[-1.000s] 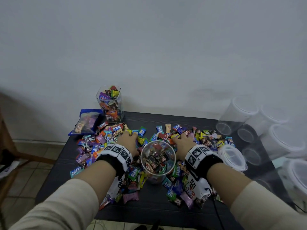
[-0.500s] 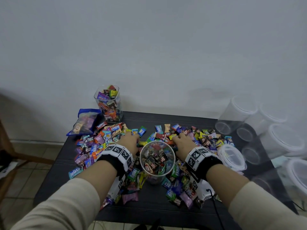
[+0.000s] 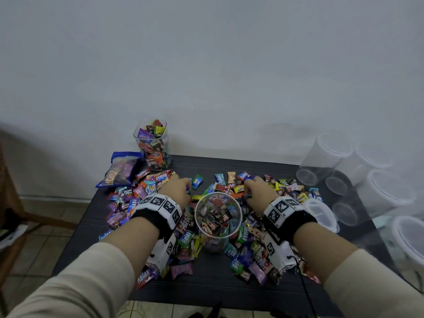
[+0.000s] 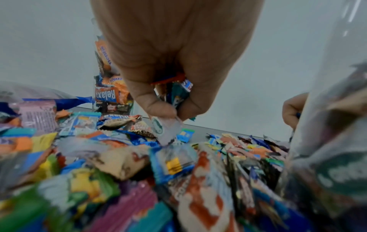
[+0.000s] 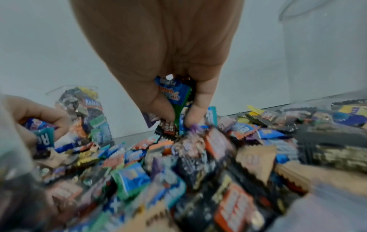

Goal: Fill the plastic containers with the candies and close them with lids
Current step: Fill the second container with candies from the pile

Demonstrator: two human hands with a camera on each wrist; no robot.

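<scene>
Left hand (image 4: 174, 62) clutches a bunch of candies (image 4: 176, 94), fingers curled tight; right hand (image 5: 164, 62) grips its own wrapped fistful. Between them the round container (image 3: 218, 216) stands upright, part-filled, ringed by loose sweets on the dark table (image 3: 206, 285). A lid (image 3: 321, 214) lies just right.

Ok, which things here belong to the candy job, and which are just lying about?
Job:
- loose candies
- round tub between the hands
- lid
- empty tubs
- filled square jar, no lid on
- left hand, right hand, both gripping candies

Lying about:
- blue bag
- wooden chair
</scene>
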